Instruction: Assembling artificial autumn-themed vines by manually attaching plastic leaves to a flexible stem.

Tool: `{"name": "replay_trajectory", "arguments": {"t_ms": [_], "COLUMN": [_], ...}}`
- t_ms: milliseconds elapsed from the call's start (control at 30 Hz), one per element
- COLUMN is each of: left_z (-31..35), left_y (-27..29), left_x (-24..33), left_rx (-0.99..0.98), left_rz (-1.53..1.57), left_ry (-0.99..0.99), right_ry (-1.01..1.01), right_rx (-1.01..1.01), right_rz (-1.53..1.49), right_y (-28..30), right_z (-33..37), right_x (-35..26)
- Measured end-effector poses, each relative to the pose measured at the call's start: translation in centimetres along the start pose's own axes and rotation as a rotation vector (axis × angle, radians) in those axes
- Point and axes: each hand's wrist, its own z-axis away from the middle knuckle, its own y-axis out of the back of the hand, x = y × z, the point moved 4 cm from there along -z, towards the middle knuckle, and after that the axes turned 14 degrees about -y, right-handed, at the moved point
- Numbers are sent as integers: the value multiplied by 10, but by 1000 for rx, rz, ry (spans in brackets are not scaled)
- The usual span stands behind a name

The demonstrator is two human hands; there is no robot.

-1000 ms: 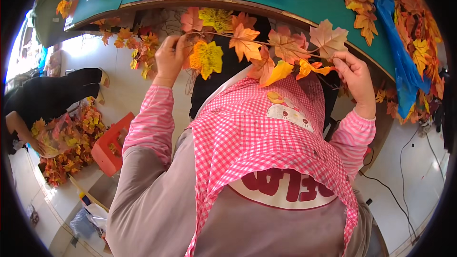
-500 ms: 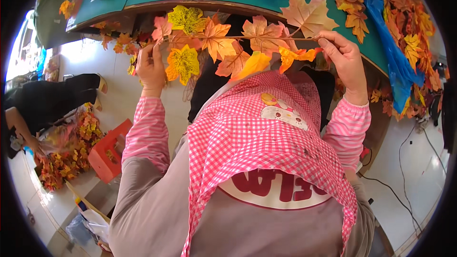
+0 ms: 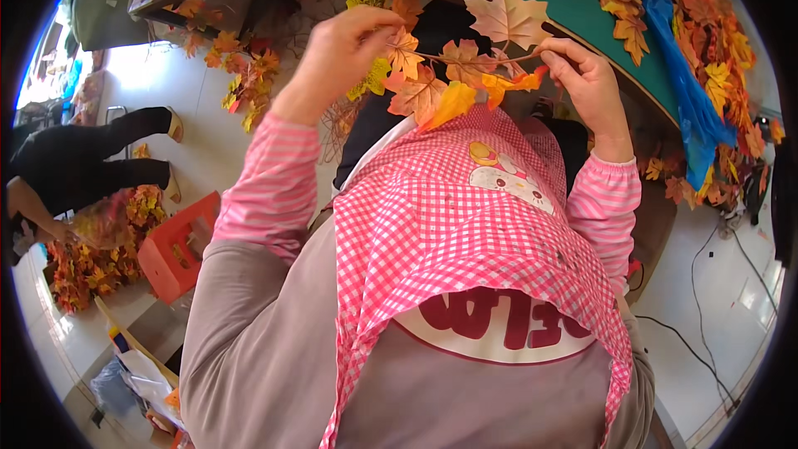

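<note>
I hold a garland of artificial autumn leaves point(image 3: 453, 75), orange, yellow and tan, stretched between both hands in front of my chest. My left hand point(image 3: 341, 50) pinches the garland's left end, with yellow and orange leaves hanging beside it. My right hand point(image 3: 586, 75) pinches the thin stem at the right end. A pale tan maple leaf point(image 3: 509, 15) stands up from the stem between the hands. Below the garland lies my pink checked apron point(image 3: 465, 224).
A green table point(image 3: 582, 8) curves across the top, with blue plastic sheeting point(image 3: 690, 108) and heaps of loose leaves point(image 3: 715, 25) on its right side. An orange stool point(image 3: 170, 254) stands on the floor at left. Another person point(image 3: 66, 170) sits there beside a leaf pile point(image 3: 83, 266).
Both hands have come closer together and nearer my chest, so the garland is bunched shorter between them. My left hand rose and moved right.
</note>
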Motion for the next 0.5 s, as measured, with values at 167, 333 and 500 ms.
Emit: {"name": "replay_trajectory", "arguments": {"t_ms": [167, 333, 500], "left_z": [-2, 3, 22], "left_y": [-60, -65, -57], "left_x": [-8, -9, 6], "left_rx": [-183, -206, -365], "left_rz": [-31, -132, -398], "left_ry": [-166, -189, -131], "right_ry": [12, 83, 288], "right_rx": [27, 41, 22], "right_rz": [29, -34, 105], "right_y": [1, 0, -13], "right_z": [10, 7, 13], "right_x": [-1, -3, -6]}}
